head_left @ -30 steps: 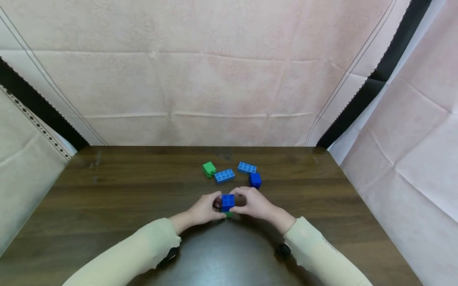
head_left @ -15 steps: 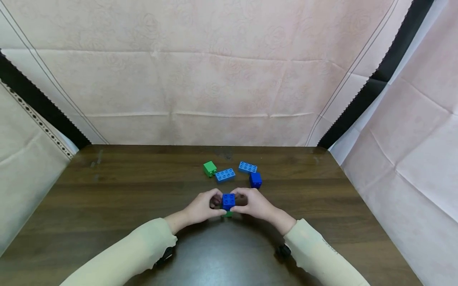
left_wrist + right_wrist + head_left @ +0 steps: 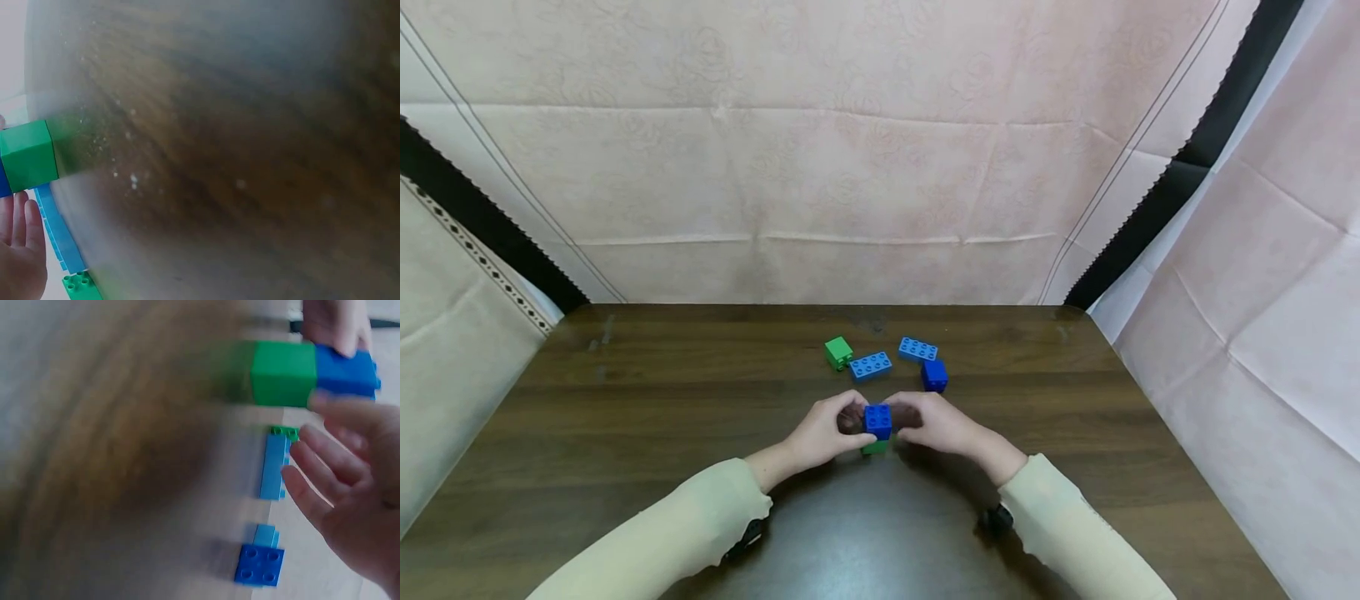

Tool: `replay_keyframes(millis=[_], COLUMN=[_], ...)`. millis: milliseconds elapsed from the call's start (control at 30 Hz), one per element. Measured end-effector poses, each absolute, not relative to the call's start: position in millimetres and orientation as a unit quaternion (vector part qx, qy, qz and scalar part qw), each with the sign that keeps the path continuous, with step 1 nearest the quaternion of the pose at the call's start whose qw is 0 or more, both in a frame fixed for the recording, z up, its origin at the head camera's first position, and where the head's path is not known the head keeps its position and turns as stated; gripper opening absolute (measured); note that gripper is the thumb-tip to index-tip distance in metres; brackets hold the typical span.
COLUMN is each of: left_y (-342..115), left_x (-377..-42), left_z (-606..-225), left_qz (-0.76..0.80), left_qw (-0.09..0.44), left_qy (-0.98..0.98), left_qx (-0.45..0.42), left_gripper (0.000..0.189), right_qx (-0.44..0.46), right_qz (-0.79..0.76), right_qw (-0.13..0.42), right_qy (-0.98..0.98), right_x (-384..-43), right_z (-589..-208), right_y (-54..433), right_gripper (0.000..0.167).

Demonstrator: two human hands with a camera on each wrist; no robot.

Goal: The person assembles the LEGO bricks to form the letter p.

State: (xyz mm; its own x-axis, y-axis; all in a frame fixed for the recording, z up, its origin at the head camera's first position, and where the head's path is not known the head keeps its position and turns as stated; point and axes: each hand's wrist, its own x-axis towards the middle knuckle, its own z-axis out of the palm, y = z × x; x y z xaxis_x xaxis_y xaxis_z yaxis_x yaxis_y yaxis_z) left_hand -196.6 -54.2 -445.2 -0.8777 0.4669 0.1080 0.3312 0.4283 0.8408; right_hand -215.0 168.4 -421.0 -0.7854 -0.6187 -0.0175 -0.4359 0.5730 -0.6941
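Observation:
A blue block (image 3: 877, 422) with studs on top sits on a green block (image 3: 875, 447), which stands on the table. My left hand (image 3: 816, 433) pinches the blue block between thumb and fingers; its thumb lies across the blue side in the right wrist view. Curved beside the stack's right side is my right hand (image 3: 945, 427), its fingers spread and its thumb apart from the block in the head view. In the left wrist view the green block (image 3: 28, 156) shows at the left edge, with only a sliver of blue beside it.
Behind the hands, on the wooden table (image 3: 700, 358), lie a green block (image 3: 838, 353), a light blue brick (image 3: 870, 366), another light blue brick (image 3: 917, 349) and a dark blue block (image 3: 935, 376). A pale cloth (image 3: 850, 167) hangs beyond the table's far edge.
My right thumb has come away from the blue block to the right, loosening that hand's hold. My left hand has stayed on the block. The other bricks have not moved.

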Motion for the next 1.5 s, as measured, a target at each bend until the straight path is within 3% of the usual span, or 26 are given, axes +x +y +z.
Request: replay_keyframes(millis=[267, 533, 967, 1500], left_y=[-56.2, -55.0, -55.6, -56.8], left_x=[-198.2, -199.9, -200.3, -201.7], left_z=[-444.3, -445.9, -447.3, -447.8], left_qz=[0.469, 0.466, 0.461, 0.465], left_qw=[0.072, 0.065, 0.06, 0.065], left_qy=[0.845, 0.842, 0.841, 0.837], left_qx=[0.245, 0.266, 0.277, 0.281], left_gripper=[0.03, 0.029, 0.028, 0.029], right_qx=[-0.218, -0.174, -0.196, -0.195], right_qz=[-0.375, -0.389, -0.321, -0.271], right_qw=[0.071, 0.078, 0.077, 0.088], right_qy=[0.898, 0.901, 0.923, 0.938], right_x=[-245.5, -268.3, -281.4, -281.3], right_z=[-420.9, -421.0, -439.1, -445.2], right_y=[164.7, 144.1, 128.0, 118.8], right_gripper=[0.04, 0.048, 0.054, 0.037])
